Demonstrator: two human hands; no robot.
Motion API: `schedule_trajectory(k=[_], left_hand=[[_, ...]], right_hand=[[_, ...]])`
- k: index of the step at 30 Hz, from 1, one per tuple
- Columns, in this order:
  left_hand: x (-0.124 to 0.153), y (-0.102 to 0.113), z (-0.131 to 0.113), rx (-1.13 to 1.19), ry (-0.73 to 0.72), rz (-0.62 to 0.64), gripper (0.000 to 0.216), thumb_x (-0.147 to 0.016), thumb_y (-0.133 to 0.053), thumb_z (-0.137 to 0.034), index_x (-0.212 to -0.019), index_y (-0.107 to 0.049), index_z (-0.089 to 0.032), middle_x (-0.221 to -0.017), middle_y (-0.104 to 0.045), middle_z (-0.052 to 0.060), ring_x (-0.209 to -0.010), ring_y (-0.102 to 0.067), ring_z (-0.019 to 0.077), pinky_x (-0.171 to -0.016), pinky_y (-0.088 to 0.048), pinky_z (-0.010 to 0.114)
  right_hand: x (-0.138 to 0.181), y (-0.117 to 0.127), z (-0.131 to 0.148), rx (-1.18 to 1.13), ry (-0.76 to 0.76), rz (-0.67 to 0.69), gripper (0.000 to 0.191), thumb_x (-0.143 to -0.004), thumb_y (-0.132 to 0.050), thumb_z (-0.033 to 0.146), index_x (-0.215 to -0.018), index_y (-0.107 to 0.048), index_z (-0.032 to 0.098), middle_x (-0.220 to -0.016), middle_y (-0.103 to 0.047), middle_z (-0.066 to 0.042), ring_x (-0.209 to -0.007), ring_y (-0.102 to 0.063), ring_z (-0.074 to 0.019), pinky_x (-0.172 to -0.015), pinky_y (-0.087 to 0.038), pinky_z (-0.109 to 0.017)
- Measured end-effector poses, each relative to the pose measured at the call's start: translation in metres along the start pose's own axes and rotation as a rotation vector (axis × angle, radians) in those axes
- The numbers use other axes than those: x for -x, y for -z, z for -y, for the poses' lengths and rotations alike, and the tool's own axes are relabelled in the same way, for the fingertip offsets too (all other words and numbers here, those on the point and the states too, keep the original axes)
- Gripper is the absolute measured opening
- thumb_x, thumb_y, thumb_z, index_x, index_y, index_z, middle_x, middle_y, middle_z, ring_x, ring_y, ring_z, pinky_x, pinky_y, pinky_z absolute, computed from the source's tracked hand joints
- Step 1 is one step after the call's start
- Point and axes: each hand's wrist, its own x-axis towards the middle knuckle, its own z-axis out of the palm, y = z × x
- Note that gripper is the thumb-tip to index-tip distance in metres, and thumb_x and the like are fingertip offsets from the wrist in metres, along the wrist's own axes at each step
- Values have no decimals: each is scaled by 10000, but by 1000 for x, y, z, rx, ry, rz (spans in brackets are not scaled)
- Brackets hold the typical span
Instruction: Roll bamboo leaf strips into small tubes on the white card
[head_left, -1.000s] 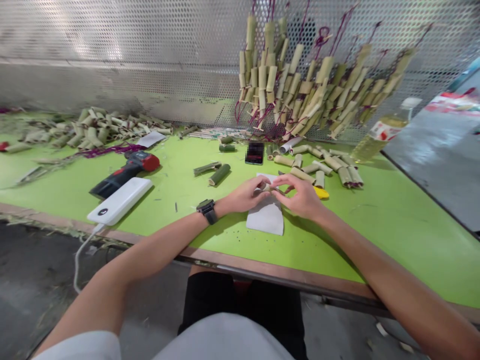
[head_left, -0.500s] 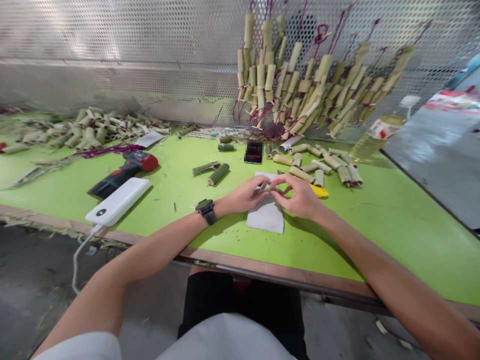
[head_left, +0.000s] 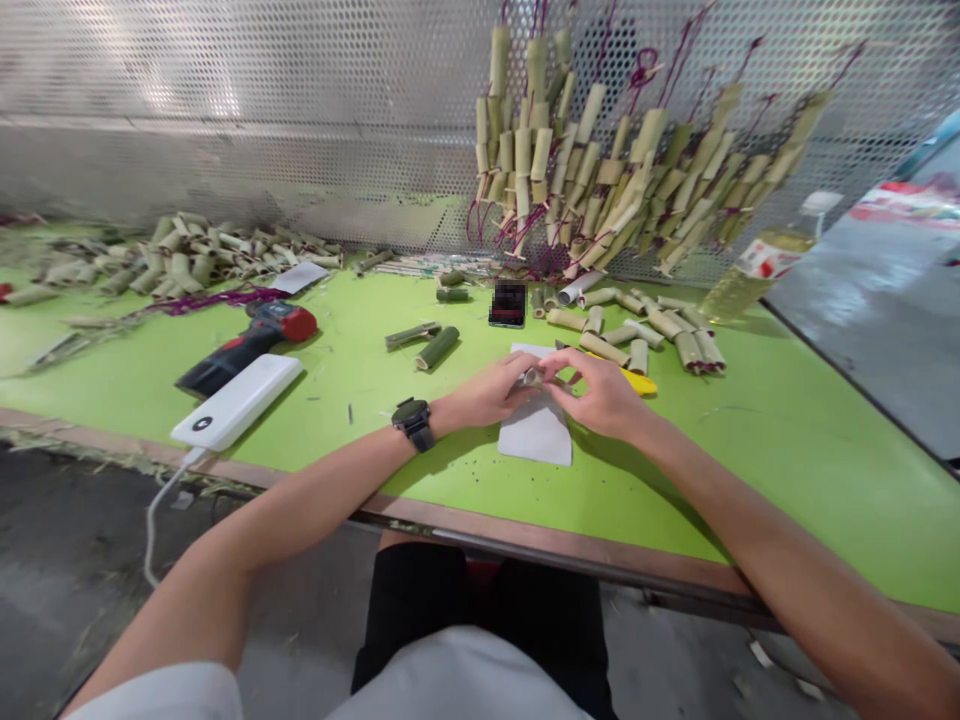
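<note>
Over a white sheet (head_left: 536,438) on the green table (head_left: 750,450), my left hand (head_left: 487,392) and my right hand (head_left: 600,398) meet, fingers curled. Together they pinch a short bamboo tube piece (head_left: 534,377) between their fingertips. A dark watch sits on my left wrist. A yellow-handled tool (head_left: 637,382) lies just behind my right hand. Loose bamboo tube pieces (head_left: 645,330) lie a little further back.
A white power bank (head_left: 236,402) with its cable and a red and black drill (head_left: 244,345) lie at the left. A phone (head_left: 508,303) and two green bamboo pieces (head_left: 427,345) sit mid-table. Strung bamboo bundles (head_left: 600,170) hang on the perforated wall; an oil bottle (head_left: 757,262) stands right.
My hands stay in place over the white sheet; the fingers have shifted slightly on the small bamboo piece. The sheet looks nudged a little.
</note>
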Motion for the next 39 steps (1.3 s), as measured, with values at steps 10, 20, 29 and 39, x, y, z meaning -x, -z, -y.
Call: schedule_trajectory(k=[10, 20, 29, 39], left_hand=[[0, 1, 1, -29, -15, -18, 164, -1035, -538, -243, -1192, -541, -195, -1093, -647, 89, -989, -608, 225, -858, -512, 369], [0, 3, 5, -56, 98, -14, 213, -1059, -537, -347, -1189, -553, -179, -962, -659, 59, -775, -577, 179, -686, -453, 309], [-1, 5, 1, -63, 112, -18, 212, -1056, -550, -365, -1162, -570, -183, -919, -640, 45, -755, -555, 176, -673, -428, 310], [-1, 7, -4, -41, 148, -23, 178, -1010, -571, -282, -1160, -558, -187, -918, -629, 38, -758, -556, 176, -681, -444, 310]], right_hand=[[2, 1, 1, 129, 57, -40, 208, -945, -604, 272, -1113, -726, 263, -1060, -800, -60, -906, -748, -240, -800, -592, -401], [5, 3, 1, 329, 172, 8, 297, -960, -590, 245, -1183, -786, 260, -1126, -816, -54, -994, -767, -253, -823, -610, -405], [7, 2, -3, 377, 157, -6, 317, -969, -576, 245, -1222, -768, 252, -1143, -813, -59, -980, -766, -246, -800, -598, -387], [4, 2, -2, 351, -55, -77, 330, -1016, -499, 344, -1245, -700, 220, -1145, -804, -100, -912, -752, -270, -707, -555, -391]])
